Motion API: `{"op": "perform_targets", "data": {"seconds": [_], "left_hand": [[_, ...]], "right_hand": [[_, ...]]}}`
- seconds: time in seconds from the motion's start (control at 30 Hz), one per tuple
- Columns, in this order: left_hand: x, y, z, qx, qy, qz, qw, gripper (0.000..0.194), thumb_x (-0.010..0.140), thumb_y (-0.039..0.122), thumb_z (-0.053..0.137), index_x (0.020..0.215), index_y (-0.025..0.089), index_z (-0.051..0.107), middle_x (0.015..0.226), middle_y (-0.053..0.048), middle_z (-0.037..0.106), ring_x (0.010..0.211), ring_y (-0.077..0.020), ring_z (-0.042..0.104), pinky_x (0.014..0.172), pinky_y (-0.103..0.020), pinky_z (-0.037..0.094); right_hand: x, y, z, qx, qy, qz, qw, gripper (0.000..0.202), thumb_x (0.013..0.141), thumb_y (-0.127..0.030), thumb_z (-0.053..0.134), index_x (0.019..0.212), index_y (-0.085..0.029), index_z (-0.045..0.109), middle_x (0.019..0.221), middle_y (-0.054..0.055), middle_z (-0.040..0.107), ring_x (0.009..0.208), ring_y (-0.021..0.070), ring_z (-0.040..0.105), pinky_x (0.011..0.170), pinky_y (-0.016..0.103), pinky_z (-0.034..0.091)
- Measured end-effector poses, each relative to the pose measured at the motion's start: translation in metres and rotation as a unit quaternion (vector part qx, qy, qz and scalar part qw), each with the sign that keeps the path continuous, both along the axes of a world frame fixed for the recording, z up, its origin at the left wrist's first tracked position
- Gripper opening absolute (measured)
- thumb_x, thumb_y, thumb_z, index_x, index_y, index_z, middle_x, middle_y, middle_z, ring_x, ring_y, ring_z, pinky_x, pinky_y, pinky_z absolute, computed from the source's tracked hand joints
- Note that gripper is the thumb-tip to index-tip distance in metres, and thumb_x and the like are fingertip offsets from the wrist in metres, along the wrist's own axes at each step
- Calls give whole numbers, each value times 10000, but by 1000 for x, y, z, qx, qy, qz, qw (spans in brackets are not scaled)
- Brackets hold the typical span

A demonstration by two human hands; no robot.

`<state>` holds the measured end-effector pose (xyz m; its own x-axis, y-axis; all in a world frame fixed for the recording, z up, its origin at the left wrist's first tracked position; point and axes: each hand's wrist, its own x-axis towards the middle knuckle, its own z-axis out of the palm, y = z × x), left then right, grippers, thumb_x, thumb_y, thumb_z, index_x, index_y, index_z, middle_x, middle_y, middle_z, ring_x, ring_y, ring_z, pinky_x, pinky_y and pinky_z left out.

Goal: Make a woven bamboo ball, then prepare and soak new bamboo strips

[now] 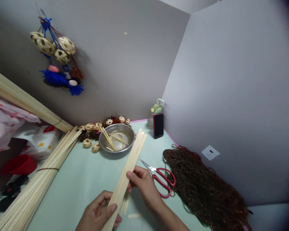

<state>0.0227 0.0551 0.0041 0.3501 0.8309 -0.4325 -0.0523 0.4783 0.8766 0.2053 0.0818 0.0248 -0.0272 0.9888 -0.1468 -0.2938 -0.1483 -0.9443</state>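
While the left hand (100, 210) grips the lower part of the pale strips (127, 176), the right hand (144, 187) pinches them higher up. The left thumb lies on top, and its fingers curl under. The right thumb presses on the side, with its fingers bent behind. The strips are flat and stand up at a slant over the front part of the green worktop (79, 183), with their split tops pointing to the back edge.

Just beside the right hand are the red scissors (162, 180), lying with their blades a bit open. Next to them, a big heap of dark brown yarn (199, 189) lies along the right edge.

Near the back edge is a round metal bowl (117, 150) with water and some thin strips (108, 139) in it. Little woven balls (87, 142) lie to its left and behind it. In the back right corner, a black phone (158, 125) stands up in front of a bottle (156, 109) with a green lid.

A long bundle of sticks (36, 189), tied with a brown band, lies by the left edge. More woven balls with blue tassels (55, 78) hang on the back wall (115, 73).
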Motion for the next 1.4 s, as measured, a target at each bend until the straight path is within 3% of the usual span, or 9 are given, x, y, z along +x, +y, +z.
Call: {"op": "perform_targets", "data": {"seconds": [0.23, 0.43, 0.77, 1.1, 1.4], "left_hand": [[-3, 0, 7, -24, 5, -14, 1000, 498, 638, 619, 810, 800, 196, 605, 633, 29, 648, 572, -150, 650, 542, -226, 485], [-7, 0, 3, -31, -8, -23, 999, 448, 778, 637, 682, 841, 198, 615, 613, 11, 645, 570, -155, 632, 565, -235, 493], [-5, -1, 12, -43, 10, -12, 999, 446, 792, 631, 664, 864, 190, 666, 615, 11, 647, 579, -158, 609, 579, -232, 486], [-3, 4, 7, -1, 39, -23, 999, 474, 695, 651, 735, 772, 190, 657, 595, 3, 673, 573, -157, 596, 548, -218, 458], [2, 4, 16, 6, 56, -31, 998, 446, 756, 638, 680, 813, 196, 684, 593, 12, 648, 577, -162, 557, 525, -214, 410]], "right_hand": [[3, 0, 4, -8, -14, -14, 1000, 359, 733, -455, 780, 737, -108, 690, 621, 27, 645, 501, 98, 538, 511, 218, 456], [3, -1, 8, -3, -7, -15, 1000, 300, 765, -406, 747, 733, -113, 688, 665, 36, 664, 520, 97, 550, 517, 215, 457], [2, -1, 11, -13, -1, -18, 1000, 284, 742, -394, 751, 739, -116, 694, 673, 34, 671, 502, 92, 548, 505, 211, 461], [0, -2, 9, -20, 10, -15, 1000, 311, 720, -417, 773, 774, -120, 699, 666, 29, 667, 515, 102, 560, 503, 215, 472], [0, -1, 7, -17, 44, -5, 999, 341, 722, -439, 787, 845, -130, 715, 682, 20, 656, 521, 102, 550, 456, 194, 430]]}}
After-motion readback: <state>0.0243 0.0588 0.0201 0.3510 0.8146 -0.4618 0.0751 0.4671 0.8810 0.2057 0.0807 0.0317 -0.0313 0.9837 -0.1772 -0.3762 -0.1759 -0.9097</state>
